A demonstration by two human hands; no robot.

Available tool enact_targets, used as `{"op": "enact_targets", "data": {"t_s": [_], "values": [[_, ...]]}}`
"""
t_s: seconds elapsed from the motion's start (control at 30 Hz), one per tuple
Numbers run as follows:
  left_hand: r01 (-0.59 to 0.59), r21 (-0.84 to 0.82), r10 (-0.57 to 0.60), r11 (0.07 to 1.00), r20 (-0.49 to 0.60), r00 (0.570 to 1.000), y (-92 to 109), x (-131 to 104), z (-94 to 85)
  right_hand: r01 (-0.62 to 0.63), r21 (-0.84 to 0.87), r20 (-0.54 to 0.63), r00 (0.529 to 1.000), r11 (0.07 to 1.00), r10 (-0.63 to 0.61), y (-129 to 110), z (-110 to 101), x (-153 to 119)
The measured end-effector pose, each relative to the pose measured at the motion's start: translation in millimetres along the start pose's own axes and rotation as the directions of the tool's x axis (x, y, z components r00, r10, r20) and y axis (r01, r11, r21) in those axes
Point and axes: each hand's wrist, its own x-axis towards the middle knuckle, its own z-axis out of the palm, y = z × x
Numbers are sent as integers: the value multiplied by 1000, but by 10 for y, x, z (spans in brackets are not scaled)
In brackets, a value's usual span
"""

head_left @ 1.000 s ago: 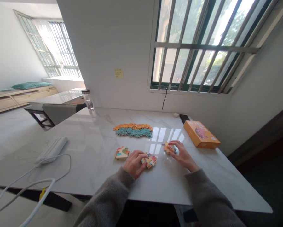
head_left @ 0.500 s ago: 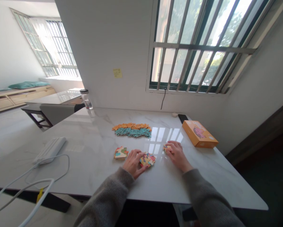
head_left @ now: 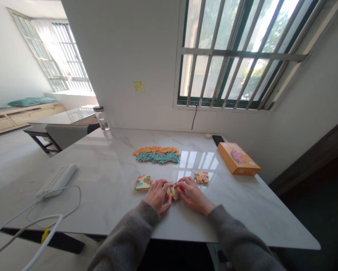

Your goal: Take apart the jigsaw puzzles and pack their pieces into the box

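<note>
Between my two hands lies a small pile of colourful jigsaw puzzle pieces on the table. My left hand grips its left side, thumb in front and fingers behind. My right hand has its bent fingers closed on pieces at the right side of the same pile; the fingertips hide part of them. A neat stack of puzzle pieces lies left of my left hand. Another small group of puzzle pieces rests just beyond my right hand, untouched.
Farther back spreads a long heap of orange and teal puzzle pieces. An orange box and a black phone are at the right. Left are a white power strip with cables and a bottle on the white table.
My right hand has left the right-hand group of pieces and moved left and nearer to me, onto the middle pile. My left hand has stayed at that pile.
</note>
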Motion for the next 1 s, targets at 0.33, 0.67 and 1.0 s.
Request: {"op": "enact_targets", "data": {"t_s": [0.33, 0.67, 1.0], "values": [[25, -15, -25, 1000, -18, 1000, 13, 6, -25, -1, 17, 5, 1000, 1000, 1, -2, 2, -8], [-75, -236, 45, 969, -131, 990, 117, 6, -86, -25, 255, -20, 999, 967, 31, -66, -24, -28], [-103, -116, 57, 988, -344, 937, 97, 79, -85, -266, 824, 45, 911, 500, 410, -6, 56, 87]]}}
